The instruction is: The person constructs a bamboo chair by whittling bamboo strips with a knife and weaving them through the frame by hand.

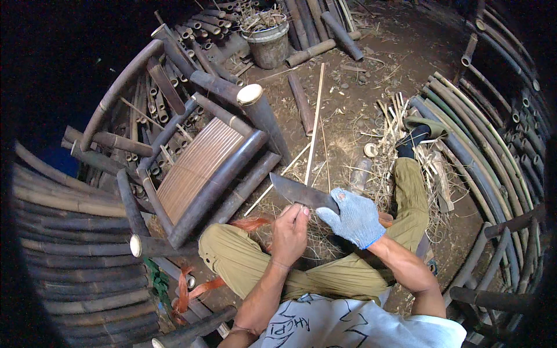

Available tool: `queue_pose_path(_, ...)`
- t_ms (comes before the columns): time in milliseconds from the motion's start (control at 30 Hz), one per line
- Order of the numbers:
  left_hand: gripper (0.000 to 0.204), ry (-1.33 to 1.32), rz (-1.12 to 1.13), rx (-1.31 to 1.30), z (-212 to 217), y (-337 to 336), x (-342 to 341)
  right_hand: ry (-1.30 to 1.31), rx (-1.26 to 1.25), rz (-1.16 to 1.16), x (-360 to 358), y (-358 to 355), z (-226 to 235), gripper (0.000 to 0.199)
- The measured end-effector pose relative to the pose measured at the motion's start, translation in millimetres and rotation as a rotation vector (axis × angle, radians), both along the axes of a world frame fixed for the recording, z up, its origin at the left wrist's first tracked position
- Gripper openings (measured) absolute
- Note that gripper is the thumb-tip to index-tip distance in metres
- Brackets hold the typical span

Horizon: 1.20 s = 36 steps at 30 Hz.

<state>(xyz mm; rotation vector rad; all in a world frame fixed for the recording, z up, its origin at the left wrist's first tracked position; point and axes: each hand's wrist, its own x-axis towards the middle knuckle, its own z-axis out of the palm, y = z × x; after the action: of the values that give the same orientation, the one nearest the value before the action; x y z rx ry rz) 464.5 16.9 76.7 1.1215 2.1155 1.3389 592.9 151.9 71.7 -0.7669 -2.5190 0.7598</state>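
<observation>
Fingers of the right hand (355,219) clamp a knife (300,192) mid-frame, left hand (288,235) pinched beside it: likely trimming, next needing steadiness.

Lt-grey glove (357,219), dk-grey knife (301,192), olive trousers (342,278), blk-marked wht shirt (383,322) & brn-striped seat (200,165).

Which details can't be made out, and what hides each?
Head view: handle of the knife, inside the gloved right hand.
Head view: anything pinched in the left hand, covered by fingers.
Head view: inner bottom of the bucket, under scraps.
Head view: outer ends of left bamboo poles, cut off by dark rim.
</observation>
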Motion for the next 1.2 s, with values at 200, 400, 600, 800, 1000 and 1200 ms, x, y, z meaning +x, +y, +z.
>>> queue_pose_path(200,0.03,0.03,0.026,0.023,-7.4,-16.5,9.0,-0.076,0.049,-0.097,-15.4,25.7,-0.5,0.045)
queue_pose_path(400,0.032,0.057,-0.119,-0.03,-1.3,-63.7,13.8,-0.099,-0.042,-0.298,-9.8,77.9,18.1,0.048)
queue_pose_path(600,0.032,0.007,-0.122,-0.097,10.3,-95.5,13.1,-0.172,0.148,-0.243,-2.4,94.5,16.5,0.054)
queue_pose_path(800,0.032,-0.073,-0.141,-0.17,8.1,-134.2,9.8,-0.179,0.166,-0.258,-4.1,126.6,3.2,0.06)
queue_pose_path(1000,0.03,0.024,-0.133,-0.13,-16.8,-193.6,14.2,-0.039,0.227,-0.464,39.8,214.7,-15.3,0.059)
queue_pose_path(1200,0.03,-0.625,0.014,-0.02,17.7,-74.5,-6.5,0.003,0.026,-0.247,-11.4,72.3,31.7,0.042)
